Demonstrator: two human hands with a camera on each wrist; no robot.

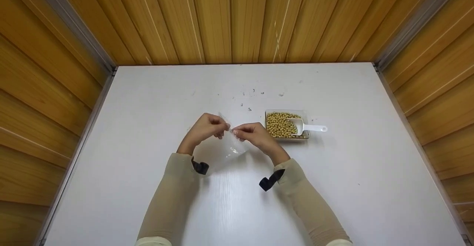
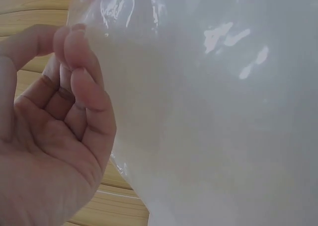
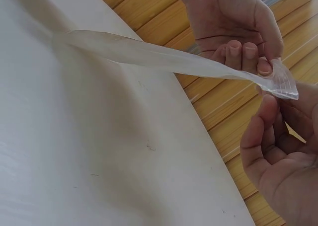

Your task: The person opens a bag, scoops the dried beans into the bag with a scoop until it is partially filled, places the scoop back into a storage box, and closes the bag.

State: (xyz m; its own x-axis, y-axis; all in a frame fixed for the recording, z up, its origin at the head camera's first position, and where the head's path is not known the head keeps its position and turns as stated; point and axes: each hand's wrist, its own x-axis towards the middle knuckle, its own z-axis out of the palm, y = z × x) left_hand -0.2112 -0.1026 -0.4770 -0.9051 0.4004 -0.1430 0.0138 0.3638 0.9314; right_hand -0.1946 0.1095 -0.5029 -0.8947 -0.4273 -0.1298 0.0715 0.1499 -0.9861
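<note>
Between both hands hangs a clear plastic bag [image 1: 234,148], its upper edge up at the fingertips. My left hand [image 1: 207,129] pinches that edge between thumb and forefinger; the left wrist view shows the shiny film [image 2: 218,112] spread beside the curled fingers. My right hand [image 1: 257,137] pinches the same edge close by, thumb against forefinger. Seen in the right wrist view, the bag [image 3: 154,57] is a narrow, flattened strip running from the fingers down toward the table. No contents show inside it.
Just right of my right hand stands a clear rectangular container [image 1: 290,139] of yellow soybeans [image 1: 277,124]. A white scoop [image 1: 314,128] lies in it, handle out over the right rim. Small dark scraps [image 1: 253,90] dot the white table [image 1: 148,101]; wood-panelled walls [image 1: 229,20] surround it.
</note>
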